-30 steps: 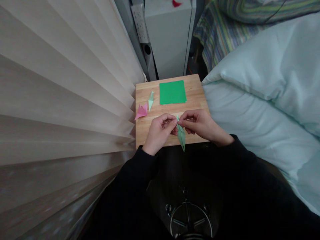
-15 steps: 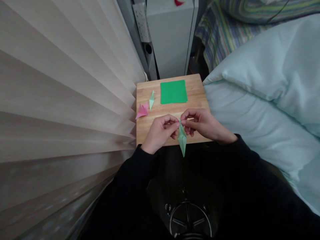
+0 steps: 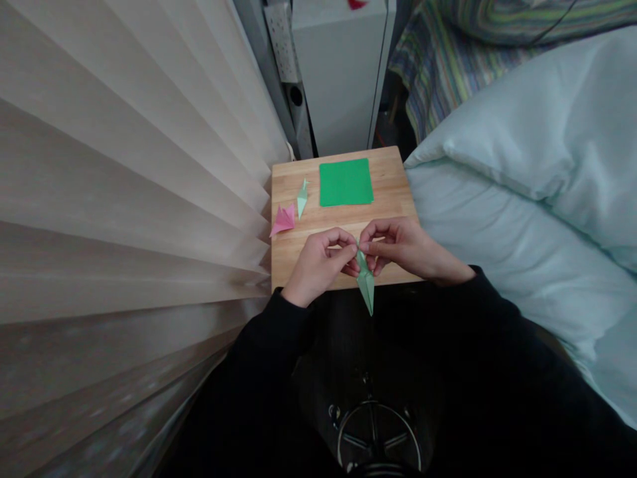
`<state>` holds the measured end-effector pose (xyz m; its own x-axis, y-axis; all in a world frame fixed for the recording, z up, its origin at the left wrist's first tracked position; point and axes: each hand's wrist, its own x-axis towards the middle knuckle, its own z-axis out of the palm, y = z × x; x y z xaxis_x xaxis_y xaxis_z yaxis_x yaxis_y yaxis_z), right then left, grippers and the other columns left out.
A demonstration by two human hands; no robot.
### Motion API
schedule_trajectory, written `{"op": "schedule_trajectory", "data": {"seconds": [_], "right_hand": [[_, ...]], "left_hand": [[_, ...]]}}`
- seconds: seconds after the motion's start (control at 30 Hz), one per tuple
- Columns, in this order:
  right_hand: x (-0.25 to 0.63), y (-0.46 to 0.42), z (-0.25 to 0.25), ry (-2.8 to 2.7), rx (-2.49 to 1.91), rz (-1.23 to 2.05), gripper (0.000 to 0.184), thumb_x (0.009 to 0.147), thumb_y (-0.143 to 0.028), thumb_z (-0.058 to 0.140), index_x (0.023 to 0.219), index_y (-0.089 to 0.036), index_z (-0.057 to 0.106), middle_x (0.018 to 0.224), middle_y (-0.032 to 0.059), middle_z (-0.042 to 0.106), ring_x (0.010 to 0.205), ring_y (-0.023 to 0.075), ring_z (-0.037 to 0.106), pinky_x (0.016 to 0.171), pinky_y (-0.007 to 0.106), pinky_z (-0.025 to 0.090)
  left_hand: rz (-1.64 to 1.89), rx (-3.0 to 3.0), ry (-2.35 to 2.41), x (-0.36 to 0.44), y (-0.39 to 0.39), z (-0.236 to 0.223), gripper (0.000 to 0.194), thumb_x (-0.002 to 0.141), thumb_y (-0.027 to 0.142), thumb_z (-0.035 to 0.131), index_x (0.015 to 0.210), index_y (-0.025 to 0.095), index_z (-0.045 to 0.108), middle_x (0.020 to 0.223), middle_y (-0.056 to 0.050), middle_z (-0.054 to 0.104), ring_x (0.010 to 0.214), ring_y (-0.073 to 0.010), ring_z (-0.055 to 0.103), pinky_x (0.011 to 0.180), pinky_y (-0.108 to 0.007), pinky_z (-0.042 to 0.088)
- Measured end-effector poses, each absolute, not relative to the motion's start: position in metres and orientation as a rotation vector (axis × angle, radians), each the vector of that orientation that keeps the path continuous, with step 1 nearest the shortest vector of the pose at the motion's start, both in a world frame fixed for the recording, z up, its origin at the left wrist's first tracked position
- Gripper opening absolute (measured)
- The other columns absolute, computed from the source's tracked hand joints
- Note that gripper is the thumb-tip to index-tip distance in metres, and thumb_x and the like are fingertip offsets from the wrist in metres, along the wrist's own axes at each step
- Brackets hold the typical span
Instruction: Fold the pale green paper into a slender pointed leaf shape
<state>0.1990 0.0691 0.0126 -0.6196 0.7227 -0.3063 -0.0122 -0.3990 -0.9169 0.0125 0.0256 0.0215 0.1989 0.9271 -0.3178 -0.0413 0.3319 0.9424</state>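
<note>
Between my two hands hangs a light green folded origami paper [image 3: 365, 287], long and narrow, its lower point directed toward me. My left hand [image 3: 322, 260] pinches its narrow top end between thumb and index finger. From the other side my right hand [image 3: 395, 245] grips that same tip, thumb and index finger closed. The fingers partly cover the tip, so its exact fold cannot be made out. On the far left of the wooden table [image 3: 388, 174] lie a small pale green origami piece [image 3: 302, 199] and a pink origami piece [image 3: 284, 220].
A stack of green paper squares [image 3: 346, 182] lies toward the table's back. A pleated curtain [image 3: 149, 166] borders the left side, and pale blue bedding [image 3: 522, 172] the right. Behind the table stands a grey-white cabinet [image 3: 341, 79].
The lower end of the green origami has swung slightly to the right and toward me. Both hands stay almost in place, still pinching its tip.
</note>
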Motion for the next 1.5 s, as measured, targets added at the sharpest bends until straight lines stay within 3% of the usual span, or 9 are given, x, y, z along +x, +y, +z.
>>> {"op": "schedule_trajectory", "data": {"seconds": [0.4,0.7,0.93,1.23,1.5], "right_hand": [[0.2,0.07,0.009,-1.374,-1.053,2.063,0.035,0.073,-0.041,0.089,0.082,-0.016,0.066,0.063,-0.0013,0.067,0.057,0.012,0.066,0.052,0.023,0.058],[0.199,0.07,0.005,-1.534,-1.058,1.902,0.025,0.083,-0.037,0.077,0.083,-0.017,0.062,0.056,-0.0053,0.059,0.042,0.0059,0.048,0.038,0.018,0.038],[0.197,0.07,0.003,-1.569,-1.062,1.842,0.031,0.081,-0.043,0.079,0.081,-0.018,0.06,0.053,-0.007,0.055,0.041,0.0064,0.044,0.038,0.02,0.031],[0.2,0.071,0.01,-1.663,-1.093,1.738,0.02,0.082,-0.034,0.075,0.084,-0.015,0.069,0.058,-0.0043,0.059,0.048,0.0082,0.048,0.045,0.023,0.036],[0.201,0.071,0.009,-1.641,-1.195,1.811,0.016,0.079,-0.032,0.077,0.076,-0.018,0.07,0.055,-0.0034,0.059,0.044,0.0076,0.048,0.039,0.021,0.036]], "left_hand": [[0.879,1.016,1.159,0.013,0.025,0.014,0.021,0.083,0.027,0.077,0.083,0.015,0.061,0.062,0.001,0.069,0.059,-0.0145,0.074,0.06,-0.023,0.064],[0.906,1.014,1.152,0.014,0.024,0.01,0.018,0.085,0.028,0.075,0.085,0.015,0.063,0.071,-0.003,0.075,0.068,-0.0192,0.079,0.072,-0.032,0.068],[0.958,0.98,1.157,0.016,0.024,0.01,0.016,0.085,0.026,0.075,0.085,0.014,0.064,0.071,-0.002,0.073,0.068,-0.0173,0.078,0.073,-0.03,0.068],[0.978,1.002,1.2,0.015,0.027,0.004,0.026,0.084,0.034,0.079,0.085,0.013,0.064,0.076,-0.002,0.072,0.069,-0.0164,0.077,0.077,-0.033,0.068],[0.94,1.073,1.255,0.015,0.027,0.006,0.013,0.089,0.025,0.071,0.086,0.014,0.064,0.071,-0.002,0.072,0.066,-0.0148,0.075,0.074,-0.029,0.067]]}}
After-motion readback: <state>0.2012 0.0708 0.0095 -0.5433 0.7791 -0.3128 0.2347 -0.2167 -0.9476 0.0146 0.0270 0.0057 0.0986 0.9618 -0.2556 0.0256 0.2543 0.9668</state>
